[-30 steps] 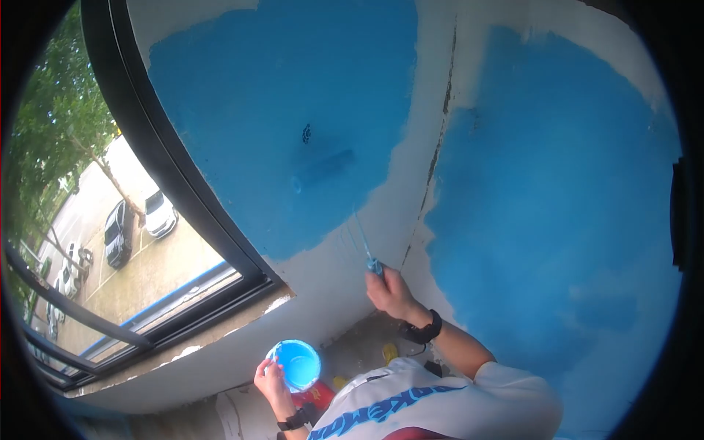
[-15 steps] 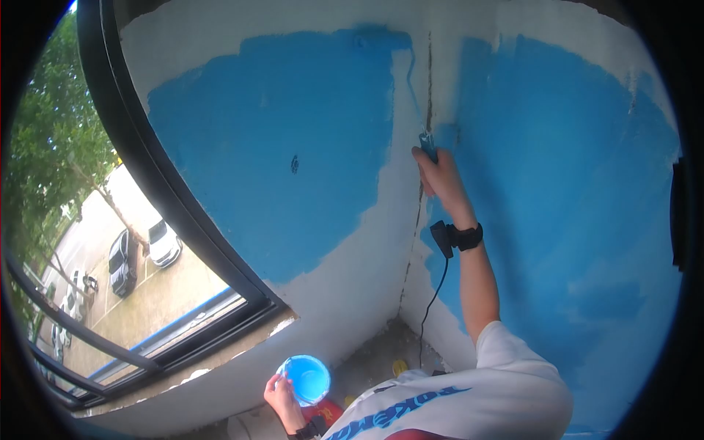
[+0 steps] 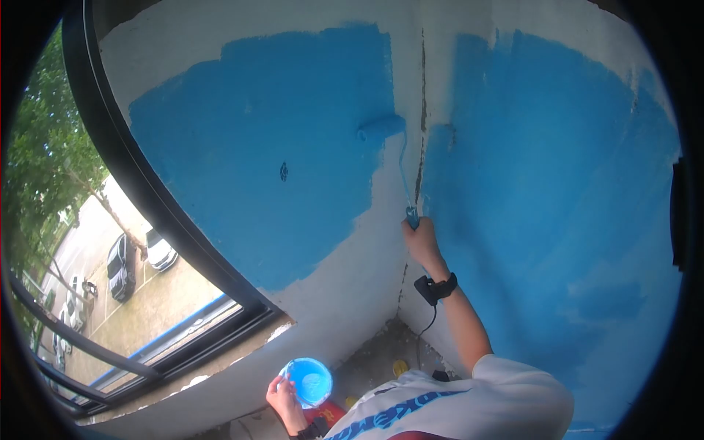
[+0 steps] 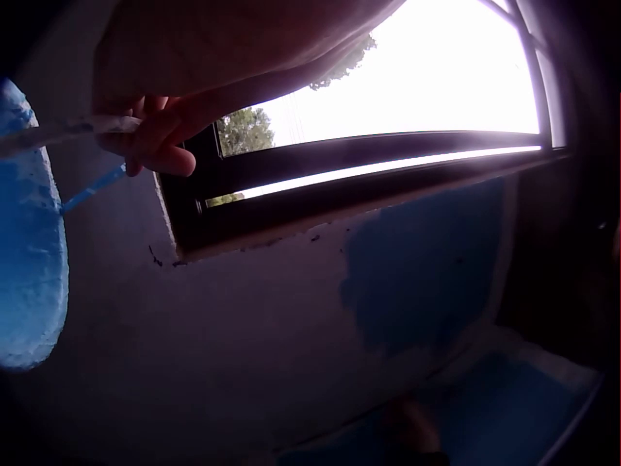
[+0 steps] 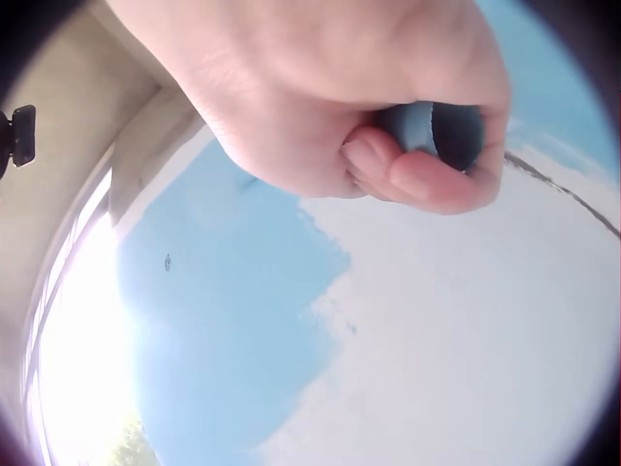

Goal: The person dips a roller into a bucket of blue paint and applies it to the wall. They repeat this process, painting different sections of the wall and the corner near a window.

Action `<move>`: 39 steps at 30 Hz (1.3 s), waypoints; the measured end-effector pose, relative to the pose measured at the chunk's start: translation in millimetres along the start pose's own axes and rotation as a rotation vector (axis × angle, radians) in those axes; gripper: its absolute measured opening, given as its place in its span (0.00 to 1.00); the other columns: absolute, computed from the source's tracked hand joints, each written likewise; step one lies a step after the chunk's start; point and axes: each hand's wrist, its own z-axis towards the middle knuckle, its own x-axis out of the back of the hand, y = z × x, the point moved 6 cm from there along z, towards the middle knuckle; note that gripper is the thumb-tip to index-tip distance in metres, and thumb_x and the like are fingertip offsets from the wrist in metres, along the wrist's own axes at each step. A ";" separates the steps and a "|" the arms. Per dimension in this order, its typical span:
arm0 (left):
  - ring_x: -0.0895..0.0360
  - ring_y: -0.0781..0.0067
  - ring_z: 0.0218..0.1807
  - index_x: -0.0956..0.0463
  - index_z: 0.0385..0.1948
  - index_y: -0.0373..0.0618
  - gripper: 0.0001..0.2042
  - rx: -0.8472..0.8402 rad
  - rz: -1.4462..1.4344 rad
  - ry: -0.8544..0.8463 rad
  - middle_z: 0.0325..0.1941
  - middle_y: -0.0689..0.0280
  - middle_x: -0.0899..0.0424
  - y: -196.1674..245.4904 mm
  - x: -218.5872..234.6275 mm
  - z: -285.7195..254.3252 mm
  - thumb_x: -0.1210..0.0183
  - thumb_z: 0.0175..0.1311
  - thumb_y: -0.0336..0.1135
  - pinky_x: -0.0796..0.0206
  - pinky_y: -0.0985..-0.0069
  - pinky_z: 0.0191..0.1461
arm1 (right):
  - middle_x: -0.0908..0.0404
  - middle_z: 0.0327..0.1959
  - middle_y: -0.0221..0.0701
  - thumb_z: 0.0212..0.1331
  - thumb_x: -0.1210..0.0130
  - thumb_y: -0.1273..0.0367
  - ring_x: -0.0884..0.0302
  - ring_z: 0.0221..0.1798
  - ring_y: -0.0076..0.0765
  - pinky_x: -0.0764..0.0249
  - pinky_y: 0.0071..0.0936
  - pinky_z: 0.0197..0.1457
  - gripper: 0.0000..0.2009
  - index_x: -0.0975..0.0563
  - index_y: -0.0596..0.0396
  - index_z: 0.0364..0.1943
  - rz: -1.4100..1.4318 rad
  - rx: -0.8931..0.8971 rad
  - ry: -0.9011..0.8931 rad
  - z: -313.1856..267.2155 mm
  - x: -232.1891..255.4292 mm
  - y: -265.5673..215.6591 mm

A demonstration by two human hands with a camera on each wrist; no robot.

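Observation:
My right hand [image 3: 424, 246] grips the handle [image 3: 412, 216] of a paint roller. Its blue-coated sleeve [image 3: 381, 129] lies against the left wall, near the right border of the blue paint. In the right wrist view the fingers wrap round the handle, whose hollow end [image 5: 454, 136] shows. Low in the head view, my left hand [image 3: 284, 396] holds a bucket [image 3: 330, 386] of light blue paint at its side. Up close in the left wrist view, curled fingers [image 4: 160, 146] hold the bucket's pale handle [image 4: 68, 133], beside the paint-smeared rim [image 4: 60, 282].
A dark-framed window [image 3: 169, 220] borders the left wall, with parked cars outside. A cracked corner seam [image 3: 422, 110] divides it from the right wall [image 3: 543, 183], also largely painted blue. Below lies grey floor [image 3: 374, 352] with a small yellow object [image 3: 400, 368].
From low on the left wall, the roller went up to the top of the paint by the corner, then came partway down. The left hand keeps holding the bucket, shifting slightly.

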 end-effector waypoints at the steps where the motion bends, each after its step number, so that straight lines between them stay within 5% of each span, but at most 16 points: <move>1: 0.23 0.72 0.24 0.32 0.47 0.33 0.14 -0.001 -0.001 0.006 0.35 0.49 0.16 -0.6 -0.1 -0.2 0.45 0.59 0.16 0.35 0.84 0.21 | 0.38 0.09 0.35 0.62 0.47 0.66 0.43 0.13 0.32 0.45 0.40 0.20 0.21 0.35 0.65 0.15 0.001 0.001 0.000 -9.5 -6.2 10.0; 6: 0.23 0.73 0.24 0.33 0.47 0.33 0.15 -0.012 0.007 0.013 0.36 0.49 0.16 -0.1 1.7 -2.8 0.45 0.59 0.16 0.36 0.84 0.21 | 0.37 0.09 0.36 0.62 0.47 0.67 0.40 0.13 0.33 0.43 0.40 0.21 0.20 0.35 0.66 0.15 0.094 -0.041 -0.015 -25.6 -17.5 15.0; 19: 0.23 0.75 0.23 0.30 0.42 0.33 0.11 -0.003 0.001 0.032 0.37 0.49 0.17 -9.0 3.9 -4.0 0.42 0.58 0.19 0.36 0.86 0.21 | 0.41 0.08 0.31 0.64 0.49 0.66 0.45 0.12 0.28 0.48 0.37 0.18 0.22 0.37 0.62 0.12 0.117 0.074 0.066 82.2 39.7 -110.7; 27: 0.24 0.76 0.23 0.32 0.46 0.34 0.13 0.012 0.005 0.066 0.38 0.50 0.16 -13.2 13.1 -5.9 0.45 0.59 0.17 0.37 0.86 0.20 | 0.39 0.08 0.29 0.62 0.47 0.67 0.43 0.12 0.27 0.48 0.37 0.19 0.20 0.35 0.61 0.13 0.043 0.020 0.067 27.8 -2.5 -2.3; 34: 0.23 0.76 0.22 0.31 0.45 0.35 0.13 0.000 -0.010 0.065 0.36 0.50 0.15 -11.9 13.2 -6.5 0.44 0.59 0.17 0.38 0.86 0.20 | 0.29 0.12 0.39 0.62 0.46 0.66 0.32 0.17 0.39 0.36 0.44 0.26 0.18 0.30 0.66 0.17 -0.088 -0.192 -0.023 -61.7 -34.6 87.1; 39: 0.23 0.75 0.22 0.30 0.44 0.35 0.12 0.004 0.015 0.048 0.36 0.51 0.15 -11.3 9.7 -3.7 0.43 0.59 0.18 0.37 0.86 0.20 | 0.29 0.13 0.42 0.61 0.46 0.67 0.30 0.17 0.41 0.37 0.44 0.25 0.18 0.31 0.66 0.18 -0.113 -0.208 -0.050 -72.7 -37.2 100.2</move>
